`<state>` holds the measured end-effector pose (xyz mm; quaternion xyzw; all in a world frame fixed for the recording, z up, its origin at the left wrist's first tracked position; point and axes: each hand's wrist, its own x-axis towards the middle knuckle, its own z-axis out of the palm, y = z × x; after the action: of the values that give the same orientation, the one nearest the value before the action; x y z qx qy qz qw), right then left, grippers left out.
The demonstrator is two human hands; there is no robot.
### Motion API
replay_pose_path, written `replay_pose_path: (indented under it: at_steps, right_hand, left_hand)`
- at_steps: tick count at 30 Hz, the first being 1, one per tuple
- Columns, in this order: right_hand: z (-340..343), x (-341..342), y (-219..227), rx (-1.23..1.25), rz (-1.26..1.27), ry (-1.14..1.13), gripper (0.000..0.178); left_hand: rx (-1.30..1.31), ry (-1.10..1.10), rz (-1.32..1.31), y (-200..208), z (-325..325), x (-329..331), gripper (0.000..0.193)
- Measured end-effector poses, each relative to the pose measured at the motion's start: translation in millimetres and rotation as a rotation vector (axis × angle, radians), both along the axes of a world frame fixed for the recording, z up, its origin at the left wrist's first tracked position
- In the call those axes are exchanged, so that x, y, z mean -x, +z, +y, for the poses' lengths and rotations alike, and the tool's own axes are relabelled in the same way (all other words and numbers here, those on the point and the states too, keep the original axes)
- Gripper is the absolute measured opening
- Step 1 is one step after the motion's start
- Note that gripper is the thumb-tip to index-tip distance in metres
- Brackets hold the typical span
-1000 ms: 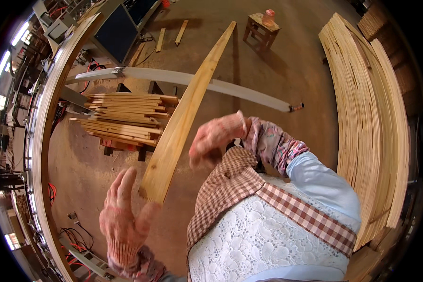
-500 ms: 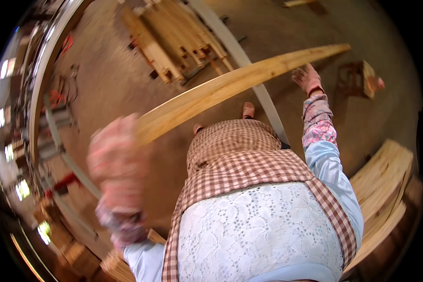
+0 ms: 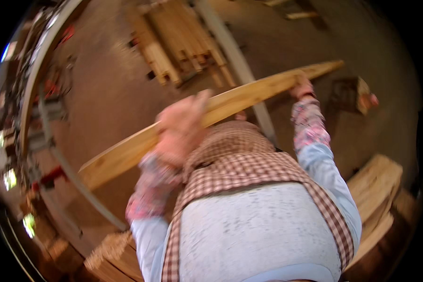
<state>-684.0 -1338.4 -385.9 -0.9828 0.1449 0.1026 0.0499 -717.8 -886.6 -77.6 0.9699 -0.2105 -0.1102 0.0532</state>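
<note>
A long pale wooden board [image 3: 242, 99] stretches across in front of my body, its left end nearer and lower than its right end. My left hand [image 3: 180, 128], in a pinkish glove and blurred by motion, is closed round the board left of its middle. The fingers of my right hand [image 3: 302, 88], also gloved, are wrapped on the near edge toward the far right end. Where my left hand crosses the board, it hides part of the wood.
A stack of planks [image 3: 176, 40] lies on the floor ahead. A grey metal rail [image 3: 228, 44] runs beneath the board. Thick timber [image 3: 373, 183] is piled at my right, more wood [image 3: 113, 251] at my lower left. A small wooden stool-like frame [image 3: 350, 94] stands at the right.
My left hand has moved from the board's left end inward along it. The board has shifted left and its left end dropped lower. My right hand, apart from it before, has taken hold.
</note>
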Motion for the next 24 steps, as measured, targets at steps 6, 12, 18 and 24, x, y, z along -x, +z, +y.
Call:
replay_pose_path:
  at_steps: [6, 12, 18, 24]
  right_hand:
    - [-11.0, -2.1, -4.3, -0.921, -0.189, -0.895, 0.070]
    - [-40.6, -54.5, -9.4, -0.724, 0.061, -0.885, 0.066]
    - [-61.0, -54.3, -38.1, -0.697, -0.104, -1.026, 0.066]
    - [-59.8, -53.5, -36.0, -0.854, -0.143, -1.279, 0.078]
  left_hand:
    - [-0.280, -0.120, 0.009, 80.7, 66.2, 19.8, 0.088]
    - [-0.378, -0.104, 0.073, 69.3, 59.7, -4.7, 0.096]
    - [-0.322, -0.098, 0.103, 64.7, 60.5, 3.7, 0.099]
    - [-0.266, -0.113, 0.075, 60.0, 66.5, -1.5, 0.096]
